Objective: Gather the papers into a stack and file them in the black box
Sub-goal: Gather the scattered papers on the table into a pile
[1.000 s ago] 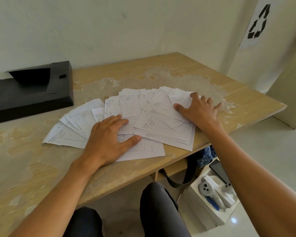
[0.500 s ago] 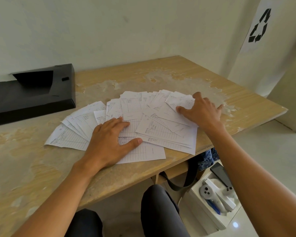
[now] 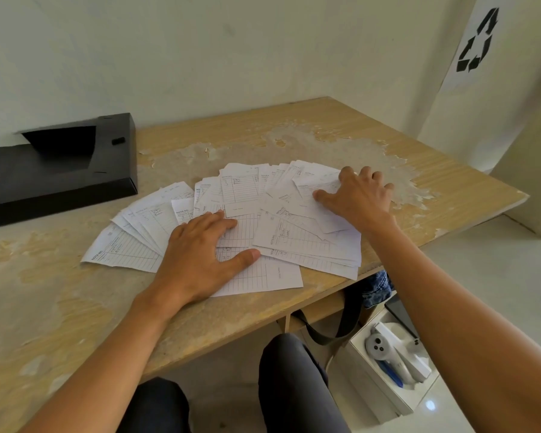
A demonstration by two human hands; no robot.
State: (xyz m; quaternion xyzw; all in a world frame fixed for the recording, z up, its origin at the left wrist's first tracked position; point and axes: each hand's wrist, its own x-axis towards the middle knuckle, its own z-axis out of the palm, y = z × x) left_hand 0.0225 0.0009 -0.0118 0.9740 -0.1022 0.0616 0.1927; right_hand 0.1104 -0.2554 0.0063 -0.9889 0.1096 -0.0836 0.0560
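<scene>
Head view, from left to right: a black box (image 3: 57, 170) lies flat on the far left of the worn wooden table (image 3: 434, 189), close against the wall, with its cut-out opening facing up. It is well apart from the papers (image 3: 294, 242), which are white ruled receipt slips headed "NOTA NO", fanned out in an overlapping arc across the middle of the table. The leftmost slips point toward the near left; the rightmost reach the table's near edge. Nothing is stacked yet, and no slip is in the box. The left hand (image 3: 200, 257) lies palm down and flat on the middle of the fan, fingers together and the thumb spread to the right, pressing on the slips without gripping any. Further right, the right hand (image 3: 359, 198) rests on the far right end of the fan, fingers slightly arched and spread, fingertips on the top slips and on the table just past them; it holds nothing. Below the table's near edge are the person's dark trouser knees, and on the floor at the right a white box (image 3: 384, 389) holds a white controller (image 3: 380, 348)
</scene>
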